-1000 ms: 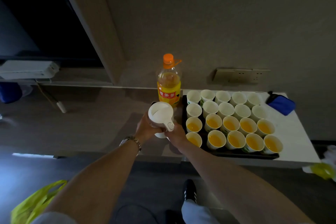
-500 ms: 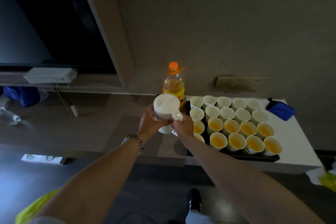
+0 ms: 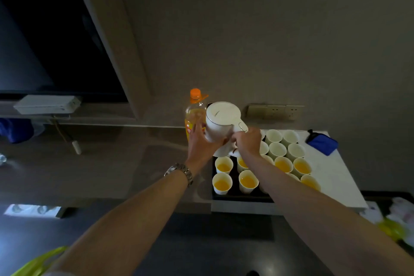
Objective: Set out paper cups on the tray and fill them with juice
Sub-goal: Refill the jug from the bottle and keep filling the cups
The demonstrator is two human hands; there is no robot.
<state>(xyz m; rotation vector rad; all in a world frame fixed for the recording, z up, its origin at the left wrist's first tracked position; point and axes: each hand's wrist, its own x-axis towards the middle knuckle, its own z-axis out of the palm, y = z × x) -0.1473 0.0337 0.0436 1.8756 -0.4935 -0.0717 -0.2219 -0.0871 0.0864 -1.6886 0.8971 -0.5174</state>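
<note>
Fingers (image 3: 197, 132) of both hands wrap white kettle (image 3: 220, 120) above tray (image 3: 235, 197).

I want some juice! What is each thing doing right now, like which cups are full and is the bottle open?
white jug: lid on, held up over the tray's far left corner
left hand: holds the jug's side
right hand: grips the handle
near cups: filled with juice
far cups: empty
juice bottle: upright, orange cap on, partly full
tray: carries the cups
</note>
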